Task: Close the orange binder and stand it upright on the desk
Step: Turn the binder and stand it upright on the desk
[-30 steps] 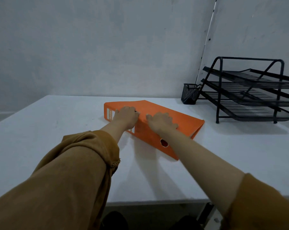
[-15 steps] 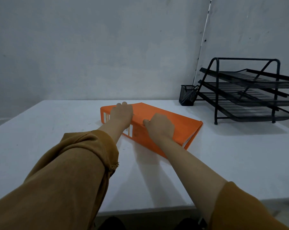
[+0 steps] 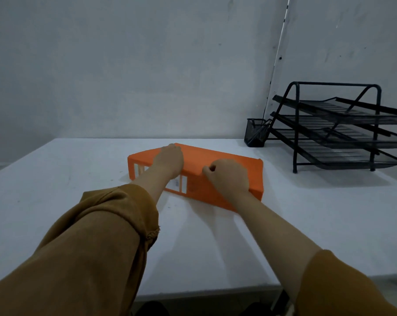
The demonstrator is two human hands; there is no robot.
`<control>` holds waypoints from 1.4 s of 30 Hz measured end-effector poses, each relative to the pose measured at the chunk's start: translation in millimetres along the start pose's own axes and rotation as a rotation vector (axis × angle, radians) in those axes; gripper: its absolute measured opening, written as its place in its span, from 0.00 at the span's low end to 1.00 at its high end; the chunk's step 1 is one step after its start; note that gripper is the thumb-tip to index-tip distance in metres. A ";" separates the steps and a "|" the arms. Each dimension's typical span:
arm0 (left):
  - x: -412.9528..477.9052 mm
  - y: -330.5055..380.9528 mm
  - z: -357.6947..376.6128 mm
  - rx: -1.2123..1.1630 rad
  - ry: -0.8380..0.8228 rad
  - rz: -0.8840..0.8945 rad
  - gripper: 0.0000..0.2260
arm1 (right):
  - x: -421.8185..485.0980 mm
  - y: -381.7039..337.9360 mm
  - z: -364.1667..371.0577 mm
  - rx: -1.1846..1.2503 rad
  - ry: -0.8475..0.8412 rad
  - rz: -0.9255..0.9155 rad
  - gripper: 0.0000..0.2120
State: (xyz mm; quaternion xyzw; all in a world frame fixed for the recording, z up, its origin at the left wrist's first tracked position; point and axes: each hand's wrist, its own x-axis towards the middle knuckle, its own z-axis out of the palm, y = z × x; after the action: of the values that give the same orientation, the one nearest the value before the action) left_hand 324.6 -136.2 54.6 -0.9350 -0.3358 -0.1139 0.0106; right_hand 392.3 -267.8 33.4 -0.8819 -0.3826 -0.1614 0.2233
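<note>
Head view, the sole view supplied: the orange binder (image 3: 218, 166) lies near the middle of the white bench (image 3: 318, 213), cover down and shut as far as can be seen, its labelled spine facing the wearer; the spine runs from about 10 o'clock to 4 o'clock across the bench. The left hand (image 3: 170, 159) rests over the 10 o'clock end of the binder, fingers curled over the top edge toward the far side, gripping it; the right hand (image 3: 227, 175) sits at the 4 o'clock end, fingers folded over the near upper edge where cover meets spine, thumb tucked against it; whether the fingertips reach under the cover cannot be told. Both forearms extend from mustard sleeves (image 3: 115, 215).

At 2 o'clock from the binder, well apart, stands a black three-tier mesh tray (image 3: 338, 131); just beside its left foot stands a black mesh pen cup (image 3: 255, 133); neither obstructs the work.

Assessment of progress: closing appears complete, no gap being visible between the covers; standing upright is not yet done, the binder lying flat or nearly so. Remaining, in my judgement: tip the binder onto its bottom edge with both hands, steady it, release.
</note>
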 end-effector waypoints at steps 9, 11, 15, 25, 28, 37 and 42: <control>-36.4 -5.8 2.3 -0.065 0.092 -0.017 0.10 | 11.8 20.1 -4.8 0.215 -0.120 0.012 0.13; -37.8 -7.0 8.0 -0.103 0.136 -0.048 0.13 | 7.9 12.3 -1.0 0.168 -0.090 0.058 0.14; -42.5 -5.6 17.8 -0.135 0.220 -0.121 0.14 | -4.2 -5.8 8.2 0.125 0.051 0.174 0.14; -60.4 -30.5 33.5 -0.596 0.486 -0.617 0.19 | -5.5 -11.7 15.5 0.121 0.137 0.231 0.10; -62.7 -44.7 34.0 -0.889 0.467 -0.800 0.24 | -8.7 -9.6 17.6 0.145 0.147 0.182 0.09; -71.4 -62.6 24.1 -1.216 0.319 -0.771 0.20 | -22.1 8.4 10.3 -0.152 -0.152 -0.224 0.32; -69.7 -65.9 7.1 -1.221 0.275 -0.790 0.10 | -21.3 5.9 1.9 -0.237 -0.261 -0.230 0.36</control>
State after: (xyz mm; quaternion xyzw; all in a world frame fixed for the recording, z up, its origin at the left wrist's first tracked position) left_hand 232.4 -128.1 28.7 -0.5611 -0.5200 -0.3920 -0.5109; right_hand 383.0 -283.3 20.4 -0.8660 -0.4847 -0.1138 0.0468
